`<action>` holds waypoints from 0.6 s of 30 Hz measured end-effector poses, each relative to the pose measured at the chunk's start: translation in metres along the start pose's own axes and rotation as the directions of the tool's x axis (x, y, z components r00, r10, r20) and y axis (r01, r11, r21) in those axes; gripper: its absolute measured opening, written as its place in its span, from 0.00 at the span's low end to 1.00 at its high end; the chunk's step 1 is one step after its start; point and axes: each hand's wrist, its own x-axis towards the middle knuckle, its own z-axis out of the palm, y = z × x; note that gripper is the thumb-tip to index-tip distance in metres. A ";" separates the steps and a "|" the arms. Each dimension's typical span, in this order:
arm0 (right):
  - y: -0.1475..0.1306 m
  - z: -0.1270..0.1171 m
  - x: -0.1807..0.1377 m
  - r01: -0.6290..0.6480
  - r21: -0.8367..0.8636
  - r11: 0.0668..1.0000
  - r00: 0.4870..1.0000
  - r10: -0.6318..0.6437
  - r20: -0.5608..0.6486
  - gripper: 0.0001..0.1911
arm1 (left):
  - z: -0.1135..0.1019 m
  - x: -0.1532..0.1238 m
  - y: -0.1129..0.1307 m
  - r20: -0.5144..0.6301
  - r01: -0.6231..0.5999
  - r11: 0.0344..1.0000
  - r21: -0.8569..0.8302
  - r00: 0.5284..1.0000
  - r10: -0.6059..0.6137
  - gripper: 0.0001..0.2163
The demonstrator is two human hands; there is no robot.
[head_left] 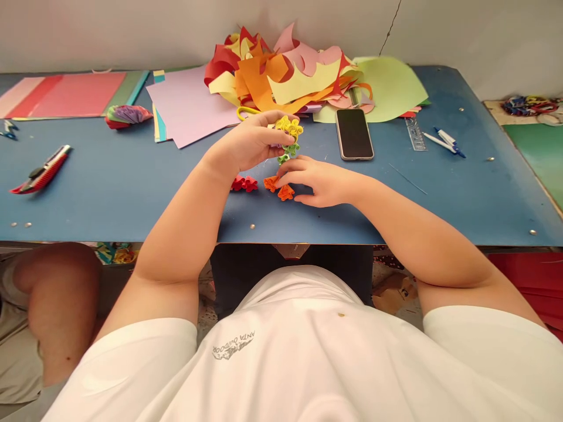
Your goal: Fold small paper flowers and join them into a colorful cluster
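My left hand (259, 138) is closed around a small bunch of curled paper flowers, with a yellow paper flower cluster (289, 128) at its fingertips. Below the yellow part hang green paper flowers (288, 153), and a bit of purple shows between the fingers. My right hand (323, 180) is low over the table with thumb and fingers apart. Its fingertips are at the orange paper flowers (285, 192), seemingly touching them. Red paper flowers (244, 184) lie to the left, partly hidden by my left forearm.
Coloured paper scraps (281, 73) are heaped at the back of the blue table (440, 205). A phone (354, 134), a clear ruler (416, 133) and pens (444, 140) lie right. Left are a red utility knife (43, 170) and a multicoloured paper bundle (127, 116). Another person's leg (64, 305) shows lower left.
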 end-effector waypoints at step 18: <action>0.034 0.000 0.001 -0.250 -0.023 0.968 0.927 0.232 -0.296 0.22 | -0.003 0.004 0.006 -0.035 -0.028 0.994 -0.104 0.999 0.025 0.21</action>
